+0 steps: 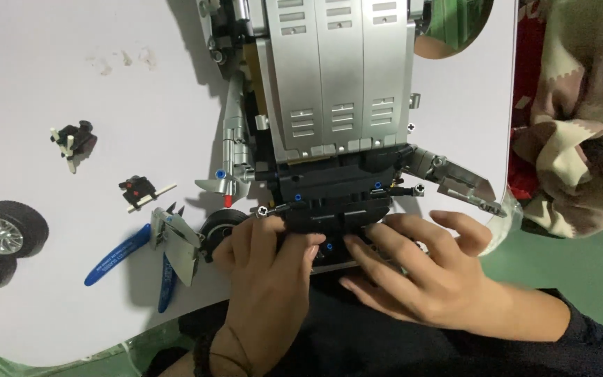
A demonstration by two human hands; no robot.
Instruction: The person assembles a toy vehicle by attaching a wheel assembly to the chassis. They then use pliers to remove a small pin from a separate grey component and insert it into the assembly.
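Note:
A large toy-brick model car (340, 77) with silver ribbed panels lies on a white table (50, 98), its black end section (333, 195) toward me. My left hand (263, 276) rests on the lower left of that black section, fingers curled against it beside a black wheel (211, 227). On the lower right side my right hand (420, 269) presses its spread fingers against the model's near edge. Both hands touch the model; what lies under the fingers is hidden.
Left of the model lie a silver panel piece (176, 241), blue-handled pliers (116, 255), two small black sub-assemblies (75, 139) (139, 188) and two loose tyres with silver rims (1, 230). A patterned cloth (581, 119) lies right of the table's edge.

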